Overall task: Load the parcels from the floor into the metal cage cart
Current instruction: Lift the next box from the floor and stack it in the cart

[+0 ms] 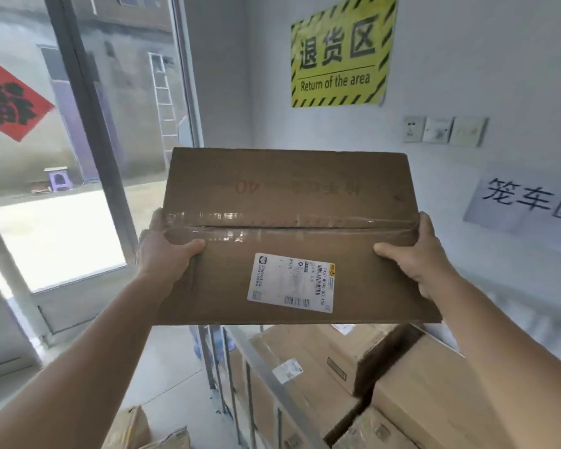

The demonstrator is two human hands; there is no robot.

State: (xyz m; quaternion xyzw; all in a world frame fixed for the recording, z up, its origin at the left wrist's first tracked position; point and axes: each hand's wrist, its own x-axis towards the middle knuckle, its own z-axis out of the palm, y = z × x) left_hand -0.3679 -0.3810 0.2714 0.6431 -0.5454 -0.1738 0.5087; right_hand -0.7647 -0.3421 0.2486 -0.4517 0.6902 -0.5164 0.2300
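- Head view, centre of frame: a flat cardboard parcel is held up in the air by both hands, its broad taped face toward the camera and a white shipping label on the lower half.
- Left hand, centre left: its grip is closed on the parcel's left edge, thumb laid over the face just below the tape seam, fingers hidden behind. Right hand, centre right: same grip mirrored on the right edge.
- Judgement: a hand on each short edge keeps a wide, thin box level and stops it twisting; thumbs on the face steady its tilt.
- Both arms are stretched forward and up, so the parcel sits above the cart's top rail, apart from it. Judgement: it is raised to clear the rail before being lowered in.
- Lower right of frame: the metal cage cart already holds several stacked boxes that reach near rail height, so the new parcel likely goes on top of them, flat side down.
- Bottom left: more parcels lie on the floor beside the cart, so loading looks partly done.
- Upper right: a yellow sign on the wall reads "Return of the area". Left of frame: a glass door to the outside.
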